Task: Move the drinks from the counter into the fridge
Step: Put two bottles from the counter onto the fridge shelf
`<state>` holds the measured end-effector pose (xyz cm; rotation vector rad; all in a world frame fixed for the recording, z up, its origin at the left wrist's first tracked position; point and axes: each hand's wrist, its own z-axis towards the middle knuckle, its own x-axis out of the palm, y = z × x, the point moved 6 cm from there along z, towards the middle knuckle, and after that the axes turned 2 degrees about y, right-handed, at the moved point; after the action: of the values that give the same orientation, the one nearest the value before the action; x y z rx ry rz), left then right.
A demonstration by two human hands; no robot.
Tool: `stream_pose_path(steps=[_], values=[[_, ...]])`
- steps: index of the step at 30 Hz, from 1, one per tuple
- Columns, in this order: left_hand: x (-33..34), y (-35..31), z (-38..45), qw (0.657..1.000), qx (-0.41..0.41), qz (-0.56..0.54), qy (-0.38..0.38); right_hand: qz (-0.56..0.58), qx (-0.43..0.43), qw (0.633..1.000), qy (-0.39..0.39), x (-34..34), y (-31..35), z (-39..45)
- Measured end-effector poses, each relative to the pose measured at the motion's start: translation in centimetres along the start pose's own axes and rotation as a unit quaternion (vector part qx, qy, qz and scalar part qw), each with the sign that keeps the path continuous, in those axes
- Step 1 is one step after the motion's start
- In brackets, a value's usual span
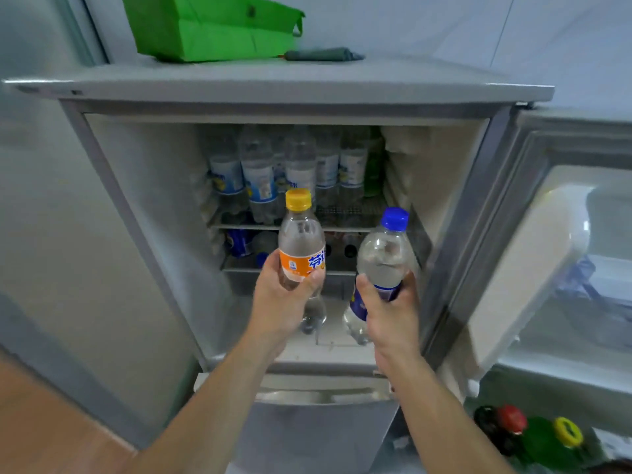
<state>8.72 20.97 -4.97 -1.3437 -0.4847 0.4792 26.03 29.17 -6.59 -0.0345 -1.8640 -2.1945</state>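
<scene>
My left hand [284, 302] grips a clear bottle with an orange label and yellow cap [301, 241], held upright in front of the open fridge [143, 206]. My right hand [390, 309] grips a clear bottle with a blue label and blue cap [384, 254], tilted slightly left. Both bottles hang before the lower wire shelf [239, 266]. The upper wire shelf [345, 213] holds several water bottles [260, 172] and a green bottle [374, 165] at the back.
The fridge door [533, 261] stands open to the right, with several bottles [513, 422] in its lower pocket. A blue can [239, 242] lies on the lower shelf. A green bag [212, 25] sits on top of the fridge. A closed drawer [325, 395] is below.
</scene>
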Motion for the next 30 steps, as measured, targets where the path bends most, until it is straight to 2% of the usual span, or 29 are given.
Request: stream_pose_path(steps=[4, 8, 11, 15, 25, 30], values=[[1.8, -2.1, 6.5, 0.999, 0.032, 0.029, -0.004, -0.005, -0.035, 0.999, -0.039, 2.1, 1.9, 4.9], [4.1, -4.1, 11.3, 0.998, 0.06, 0.004, 0.02, 0.014, -0.064, 0.996, -0.054, 4.2, 3.5, 10.0], [5.5, -5.7, 13.6, 0.993, 0.114, 0.024, 0.02, 0.003, -0.083, 0.995, -0.06, 5.8, 4.3, 13.0], [6.3, -6.1, 16.0, 0.985, 0.165, 0.054, 0.007, -0.041, -0.09, 0.994, -0.053, 7.0, 3.8, 16.1], [7.2, -3.4, 18.6, 0.98, 0.141, 0.133, -0.05, -0.046, -0.089, 0.994, -0.035, 8.0, 2.9, 20.9], [7.2, -3.3, 18.2, 0.958, 0.195, 0.21, -0.03, -0.089, -0.098, 0.991, -0.023, 7.8, 2.0, 21.3]])
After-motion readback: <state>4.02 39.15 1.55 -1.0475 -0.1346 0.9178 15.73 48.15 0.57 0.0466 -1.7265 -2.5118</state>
